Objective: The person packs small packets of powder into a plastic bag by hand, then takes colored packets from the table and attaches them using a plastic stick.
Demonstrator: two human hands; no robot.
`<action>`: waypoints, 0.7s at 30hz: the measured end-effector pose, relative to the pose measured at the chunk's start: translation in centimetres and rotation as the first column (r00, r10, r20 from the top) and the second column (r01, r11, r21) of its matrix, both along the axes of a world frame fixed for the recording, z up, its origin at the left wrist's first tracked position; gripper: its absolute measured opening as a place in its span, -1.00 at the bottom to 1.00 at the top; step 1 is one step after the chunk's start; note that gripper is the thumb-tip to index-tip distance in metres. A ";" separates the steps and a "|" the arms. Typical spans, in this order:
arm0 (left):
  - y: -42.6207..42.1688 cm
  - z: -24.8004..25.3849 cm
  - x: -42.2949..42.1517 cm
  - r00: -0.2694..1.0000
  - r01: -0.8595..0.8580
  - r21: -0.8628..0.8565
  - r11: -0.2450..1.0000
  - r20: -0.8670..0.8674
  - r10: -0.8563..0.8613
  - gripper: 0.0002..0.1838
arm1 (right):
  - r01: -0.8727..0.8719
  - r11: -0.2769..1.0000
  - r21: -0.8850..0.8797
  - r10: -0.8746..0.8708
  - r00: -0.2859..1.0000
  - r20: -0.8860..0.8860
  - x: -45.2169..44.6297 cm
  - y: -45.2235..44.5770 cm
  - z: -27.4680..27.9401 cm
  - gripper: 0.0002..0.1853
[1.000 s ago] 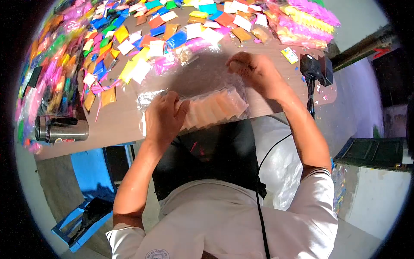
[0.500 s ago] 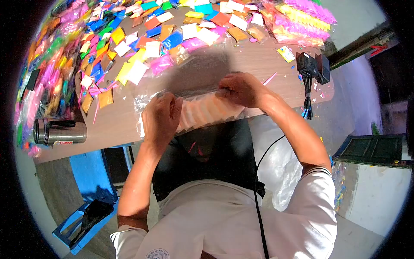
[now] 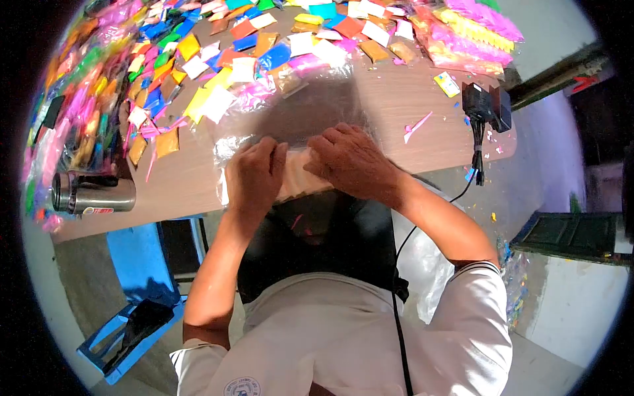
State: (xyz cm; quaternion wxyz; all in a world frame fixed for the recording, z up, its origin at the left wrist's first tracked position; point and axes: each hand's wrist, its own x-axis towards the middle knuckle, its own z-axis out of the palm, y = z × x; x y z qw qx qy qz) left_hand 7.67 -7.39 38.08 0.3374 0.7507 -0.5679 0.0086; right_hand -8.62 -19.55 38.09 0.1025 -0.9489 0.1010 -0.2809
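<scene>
A clear plastic bag (image 3: 228, 148) lies at the table's front edge, with a row of pale orange packets (image 3: 296, 178) inside it. My left hand (image 3: 256, 173) is closed on the left part of the bag, thumb against the fingers. Over the right part of the row lies my right hand (image 3: 353, 162), its fingers bent together on the plastic and hiding most of the packets. Only a short stretch of the row shows between the two hands.
Many coloured packets (image 3: 242, 70) cover the back of the brown table (image 3: 389, 99). Stacked pink and yellow bags (image 3: 462, 39) stand back right, near a black device with cables (image 3: 477, 105). A steel mug (image 3: 99, 195) lies front left. Pink scraps (image 3: 416, 127) lie to the right.
My right hand has come down and left from above the bag's right end, close to my left hand. It now covers the packets' right part. My left hand has barely moved.
</scene>
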 end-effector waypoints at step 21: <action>0.7 0.2 1.3 0.992 0.125 0.015 0.992 -0.039 -0.124 -0.80 | 0.230 0.973 -0.035 -0.230 0.933 -0.276 0.5 0.9 0.3 -0.81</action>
